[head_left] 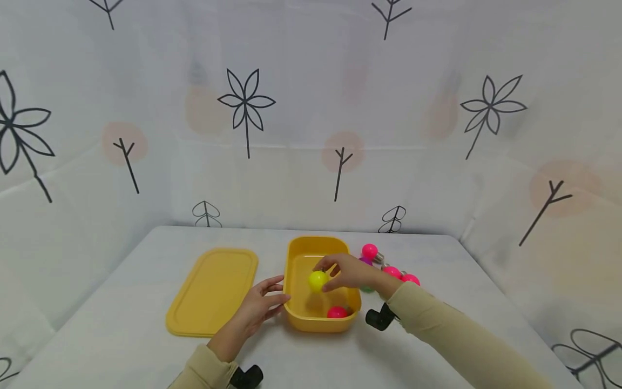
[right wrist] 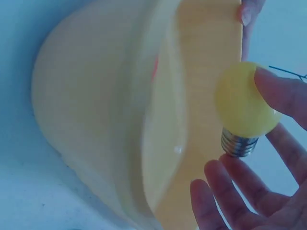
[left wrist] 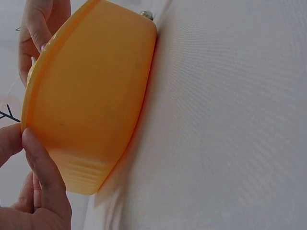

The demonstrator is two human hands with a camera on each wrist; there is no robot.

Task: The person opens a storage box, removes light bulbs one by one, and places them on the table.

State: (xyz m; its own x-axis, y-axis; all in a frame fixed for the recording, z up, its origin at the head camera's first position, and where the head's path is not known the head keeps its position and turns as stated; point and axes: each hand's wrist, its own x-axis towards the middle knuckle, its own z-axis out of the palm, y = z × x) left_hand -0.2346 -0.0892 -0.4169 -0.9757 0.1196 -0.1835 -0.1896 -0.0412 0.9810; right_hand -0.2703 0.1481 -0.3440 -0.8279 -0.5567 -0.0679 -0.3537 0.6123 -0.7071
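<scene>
A yellow light bulb (right wrist: 245,103) with a metal screw base is pinched between the thumb and fingers of my right hand (head_left: 347,271), over the inside of a yellow plastic container (head_left: 322,326). Low inside that container, near its front end, lies a pink bulb (head_left: 337,312). My left hand (head_left: 261,305) grips the container's left rim; in the left wrist view its thumb and a finger (left wrist: 43,160) meet at the edge. The right hand also shows beyond the rim there.
Right of the container lie several loose bulbs, including a pink bulb (head_left: 370,251) and a purple bulb (head_left: 365,261), partly behind the right forearm. A flat yellow lid (head_left: 212,292) rests on the left of the white table (head_left: 146,302). Patterned cloth (head_left: 301,119) hangs behind.
</scene>
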